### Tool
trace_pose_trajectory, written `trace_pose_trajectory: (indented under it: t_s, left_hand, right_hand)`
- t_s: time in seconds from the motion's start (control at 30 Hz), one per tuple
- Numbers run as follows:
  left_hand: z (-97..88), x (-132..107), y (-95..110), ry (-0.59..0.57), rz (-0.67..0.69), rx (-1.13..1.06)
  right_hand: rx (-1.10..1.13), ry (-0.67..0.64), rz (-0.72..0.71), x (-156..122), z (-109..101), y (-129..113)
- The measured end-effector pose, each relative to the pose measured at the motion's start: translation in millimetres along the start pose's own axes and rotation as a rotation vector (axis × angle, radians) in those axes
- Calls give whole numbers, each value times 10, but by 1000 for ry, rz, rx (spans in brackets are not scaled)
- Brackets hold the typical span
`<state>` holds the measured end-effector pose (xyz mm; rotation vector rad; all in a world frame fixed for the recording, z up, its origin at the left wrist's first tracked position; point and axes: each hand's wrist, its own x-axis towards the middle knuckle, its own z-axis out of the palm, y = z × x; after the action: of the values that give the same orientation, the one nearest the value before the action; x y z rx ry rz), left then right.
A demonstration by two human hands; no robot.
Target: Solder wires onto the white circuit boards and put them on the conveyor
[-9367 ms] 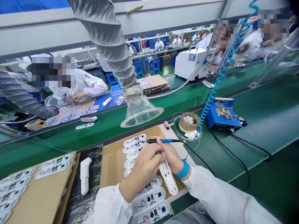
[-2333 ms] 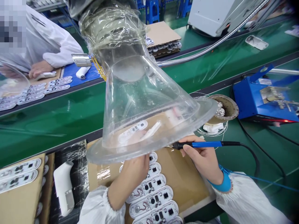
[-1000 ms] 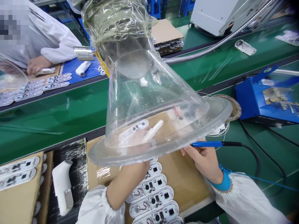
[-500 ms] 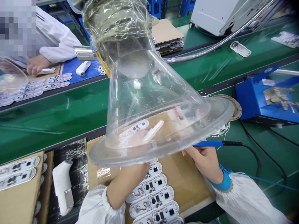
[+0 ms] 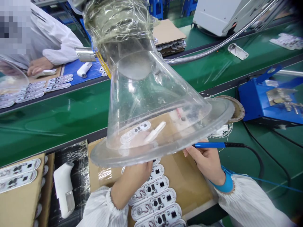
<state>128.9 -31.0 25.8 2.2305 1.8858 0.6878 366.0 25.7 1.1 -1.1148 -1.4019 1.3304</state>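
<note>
My right hand (image 5: 206, 160) is closed round a blue-handled soldering iron (image 5: 213, 145), its tip hidden behind the rim of a clear funnel-shaped fume hood (image 5: 153, 104). My left hand (image 5: 133, 175) reaches under that hood; its fingers show only as a blur through the plastic, next to a white part (image 5: 155, 131) and a white circuit board (image 5: 134, 131). A column of white circuit boards (image 5: 153, 201) lies on brown cardboard (image 5: 189, 186) below my hands.
A green conveyor belt (image 5: 59, 116) runs across, carrying a white part (image 5: 238, 51). A blue soldering station (image 5: 267, 101) and a tip-cleaner pot (image 5: 236, 110) stand at right. A white thermometer shell (image 5: 62, 186) lies at left. Another person's hand (image 5: 36, 66) works opposite.
The white part on the belt has drifted left. My hands and the hood have barely moved over the last second.
</note>
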Motion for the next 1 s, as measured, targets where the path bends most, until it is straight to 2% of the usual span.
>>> trace_pose_trajectory:
  t_s: [0.53,1.0]
  left_hand:
    - [57,-39,1,-35,-9,141]
    - [79,-38,-2,-16,-16,85]
  right_hand:
    - [-29,-11,-4,11,30,1]
    - [-95,11,-65,44,40,-81]
